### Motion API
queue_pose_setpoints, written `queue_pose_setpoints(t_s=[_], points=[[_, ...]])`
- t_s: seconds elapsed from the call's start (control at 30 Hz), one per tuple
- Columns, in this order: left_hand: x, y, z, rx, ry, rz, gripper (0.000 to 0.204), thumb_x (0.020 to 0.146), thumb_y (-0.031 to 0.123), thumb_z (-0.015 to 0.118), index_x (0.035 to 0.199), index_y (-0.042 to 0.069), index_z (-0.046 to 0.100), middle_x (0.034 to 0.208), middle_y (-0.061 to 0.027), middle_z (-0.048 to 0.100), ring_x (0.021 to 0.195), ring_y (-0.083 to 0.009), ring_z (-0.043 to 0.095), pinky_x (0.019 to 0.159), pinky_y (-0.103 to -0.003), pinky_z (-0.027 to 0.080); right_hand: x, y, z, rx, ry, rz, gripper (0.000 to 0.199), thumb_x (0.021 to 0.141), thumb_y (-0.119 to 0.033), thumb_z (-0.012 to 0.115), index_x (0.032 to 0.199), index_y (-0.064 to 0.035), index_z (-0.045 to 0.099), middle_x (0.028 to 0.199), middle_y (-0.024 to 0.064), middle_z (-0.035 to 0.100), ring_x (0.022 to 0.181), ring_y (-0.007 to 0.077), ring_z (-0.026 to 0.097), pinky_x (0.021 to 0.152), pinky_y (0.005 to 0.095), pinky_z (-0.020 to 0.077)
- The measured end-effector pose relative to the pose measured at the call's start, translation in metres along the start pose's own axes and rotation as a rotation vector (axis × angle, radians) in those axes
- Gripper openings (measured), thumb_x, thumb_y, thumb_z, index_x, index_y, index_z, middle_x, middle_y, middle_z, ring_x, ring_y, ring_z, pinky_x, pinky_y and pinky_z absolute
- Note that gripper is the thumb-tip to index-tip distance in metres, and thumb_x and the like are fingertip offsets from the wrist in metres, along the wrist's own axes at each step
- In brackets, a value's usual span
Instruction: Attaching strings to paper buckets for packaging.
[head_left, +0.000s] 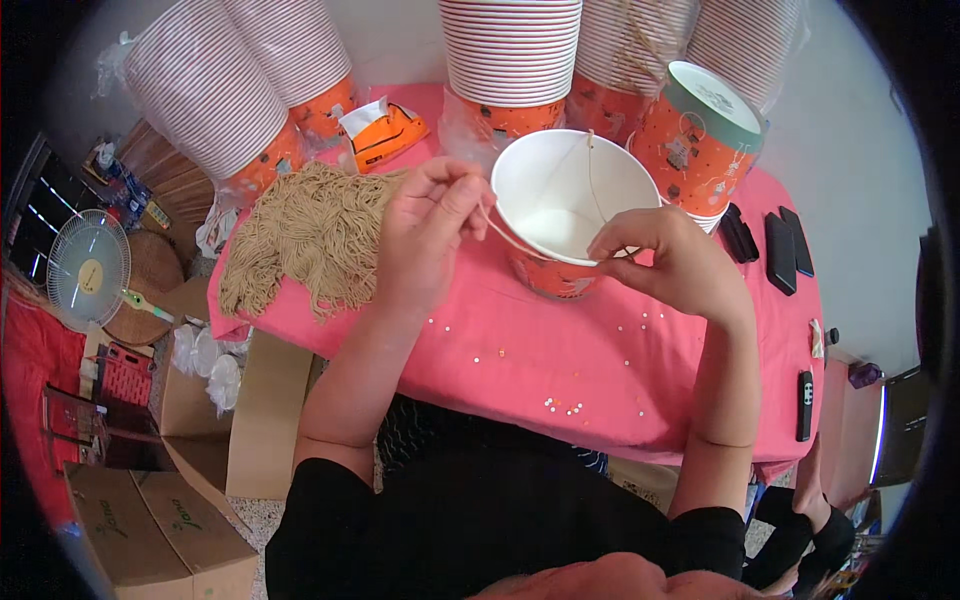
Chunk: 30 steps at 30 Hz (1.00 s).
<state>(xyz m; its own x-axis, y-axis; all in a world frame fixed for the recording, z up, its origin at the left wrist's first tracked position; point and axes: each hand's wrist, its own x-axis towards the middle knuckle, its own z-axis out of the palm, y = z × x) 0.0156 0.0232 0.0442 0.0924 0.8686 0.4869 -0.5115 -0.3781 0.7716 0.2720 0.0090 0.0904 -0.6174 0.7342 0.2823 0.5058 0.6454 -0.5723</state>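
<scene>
An orange printed paper bucket (555, 278) with a white inside stands upright on the pink-covered table, in front of me. My left hand (430, 225) is closed in a pinch on a thin tan cord (510, 238) at the bucket's left side. That cord runs down along the near rim toward my right hand (675, 262), whose fingers pinch it at the rim's near right; the fingertips partly hide the spot. Another length of cord hangs inside the bucket from the far rim. Left of my left hand lies a large heap of tan cords (310, 235).
Tall stacks of white-rimmed buckets (510, 50) line the table's back. An upside-down bucket (695, 140) sits at right, near two dark phones (782, 255) and a black remote (805, 405). An orange tissue pack (385, 135) lies behind the cords. Small white discs dot the pink cloth (480, 320).
</scene>
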Motion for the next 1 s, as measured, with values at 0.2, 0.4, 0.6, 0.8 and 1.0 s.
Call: queue_pose_setpoints(t_s=[0.2,0.4,0.6,0.8,1.0], points=[[0.003,0.008,0.026,0.152,-0.129,-0.19,0.017,0.091,0.005,0.061,0.105,-0.002,0.054,0.087,-0.0085,0.066,0.073,-0.0085,0.06,0.066,-0.021,0.049,0.002,-0.003,0.003,-0.005,0.092,-0.055,0.011,0.078,0.0,0.065,0.088,-0.0016,0.067,0.079,0.0117,0.067,0.069,0.025,0.065,0.064,0.0336,0.0515],[0.007,0.002,0.028,0.29,-0.218,-0.297,0.025,0.089,0.003,0.063,0.109,-0.001,0.05,0.087,-0.0085,0.066,0.084,-0.0112,0.065,0.073,-0.021,0.051,0.005,-0.013,0.009,-0.029,0.248,-0.088,0.017,0.08,0.006,0.064,0.095,-0.0013,0.066,0.076,0.0056,0.063,0.063,0.0131,0.055,0.057,0.0262,0.0438],[0.005,0.003,0.034,0.292,-0.276,-0.354,0.025,0.089,0.002,0.062,0.108,0.002,0.046,0.088,-0.0087,0.066,0.085,-0.0117,0.065,0.076,-0.023,0.052,0.009,-0.014,0.018,0.099,0.269,-0.001,0.012,0.081,-0.003,0.065,0.093,-0.0007,0.065,0.076,0.0147,0.065,0.061,0.0258,0.062,0.057,0.0329,0.0486],[0.001,0.004,0.032,0.232,-0.324,-0.375,0.026,0.09,0.004,0.061,0.11,0.001,0.045,0.087,-0.0086,0.067,0.081,-0.0106,0.064,0.071,-0.022,0.051,0.013,-0.013,0.025,0.036,0.296,-0.091,0.006,0.082,-0.002,0.064,0.086,0.0006,0.062,0.075,0.015,0.064,0.061,0.0272,0.062,0.057,0.0348,0.0477],[-0.001,0.014,0.033,0.385,-0.288,-0.424,0.018,0.091,0.007,0.061,0.106,-0.003,0.056,0.084,-0.0069,0.067,0.078,-0.009,0.063,0.068,-0.021,0.05,0.011,-0.009,0.017,0.057,0.337,-0.049,0.008,0.084,-0.002,0.063,0.091,0.0001,0.061,0.071,0.0113,0.061,0.058,0.0186,0.059,0.055,0.03,0.0457]])
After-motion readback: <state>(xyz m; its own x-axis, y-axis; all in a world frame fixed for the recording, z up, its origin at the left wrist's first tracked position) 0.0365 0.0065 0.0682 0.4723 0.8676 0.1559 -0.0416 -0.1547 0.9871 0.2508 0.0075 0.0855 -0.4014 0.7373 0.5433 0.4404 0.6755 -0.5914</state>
